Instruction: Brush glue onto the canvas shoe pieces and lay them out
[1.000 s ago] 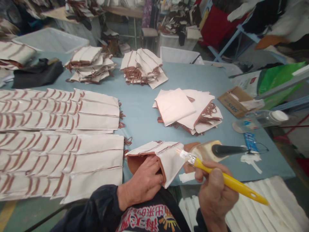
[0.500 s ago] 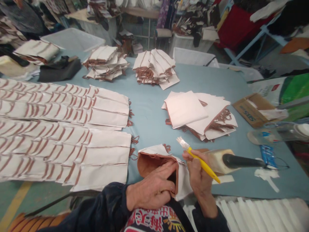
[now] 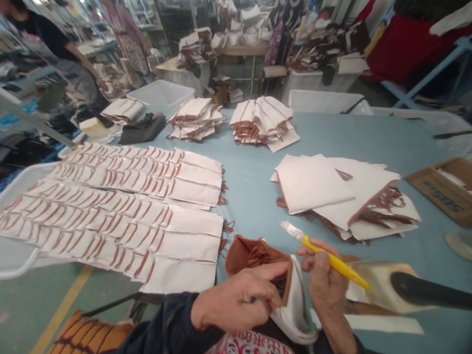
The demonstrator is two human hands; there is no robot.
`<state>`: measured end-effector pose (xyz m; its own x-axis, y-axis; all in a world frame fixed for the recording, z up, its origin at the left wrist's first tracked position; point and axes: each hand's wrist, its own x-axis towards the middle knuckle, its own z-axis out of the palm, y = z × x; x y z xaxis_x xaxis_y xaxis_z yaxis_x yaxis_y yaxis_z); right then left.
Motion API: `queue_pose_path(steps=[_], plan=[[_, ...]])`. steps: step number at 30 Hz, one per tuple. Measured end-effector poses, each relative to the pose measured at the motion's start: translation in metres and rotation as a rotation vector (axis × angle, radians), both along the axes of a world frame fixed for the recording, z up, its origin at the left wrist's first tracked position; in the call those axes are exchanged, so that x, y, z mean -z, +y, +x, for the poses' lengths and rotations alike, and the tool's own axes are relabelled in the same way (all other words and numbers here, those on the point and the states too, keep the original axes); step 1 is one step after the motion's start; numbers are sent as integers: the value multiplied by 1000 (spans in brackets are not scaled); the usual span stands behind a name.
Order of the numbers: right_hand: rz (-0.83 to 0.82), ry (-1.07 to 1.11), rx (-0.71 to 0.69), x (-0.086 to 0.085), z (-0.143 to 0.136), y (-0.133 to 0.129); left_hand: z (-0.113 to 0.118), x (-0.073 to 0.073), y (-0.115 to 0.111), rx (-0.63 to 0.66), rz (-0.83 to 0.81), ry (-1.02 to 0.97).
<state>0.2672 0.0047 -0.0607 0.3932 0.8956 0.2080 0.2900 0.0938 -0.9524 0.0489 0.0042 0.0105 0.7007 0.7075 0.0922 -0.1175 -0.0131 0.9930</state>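
My left hand [image 3: 239, 300] grips a white pouch with a brown lining [image 3: 254, 253] at its open edge, with some fingers reaching into the mouth. Brown cords or fringe show inside the pouch, and part of it is hidden behind the hand. In my right hand [image 3: 326, 280] is a yellow-handled brush [image 3: 337, 264], its whitish bristles pointing up and left, above the table and apart from the pouch. To the right of that hand lies a cream-coloured container with a black handle [image 3: 383, 282].
Overlapping rows of white, brown-edged pieces [image 3: 191, 246] cover the table's left side. A loose pile of similar pieces [image 3: 317, 184] lies to the right, with more stacks [image 3: 261, 118] at the back. A cardboard box [image 3: 442, 189] stands far right. Co-workers [image 3: 55, 54] are beyond the table.
The camera view has swung left and up, so the table's contents appear further right and lower. The pouch's mouth looks wider and more upright. Both hands keep their holds.
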Motion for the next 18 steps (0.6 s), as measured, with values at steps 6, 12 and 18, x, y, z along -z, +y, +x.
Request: queue_pose_path(steps=[6,12,18], plan=[[25,72,81,9,4,-12,-8,26,-1,33,-250,84],[-53,102,149,13,17,-29,2,52,-12,-18,89,631],[-97,131,191,5,19,-33,2,43,5,-43,70,663]])
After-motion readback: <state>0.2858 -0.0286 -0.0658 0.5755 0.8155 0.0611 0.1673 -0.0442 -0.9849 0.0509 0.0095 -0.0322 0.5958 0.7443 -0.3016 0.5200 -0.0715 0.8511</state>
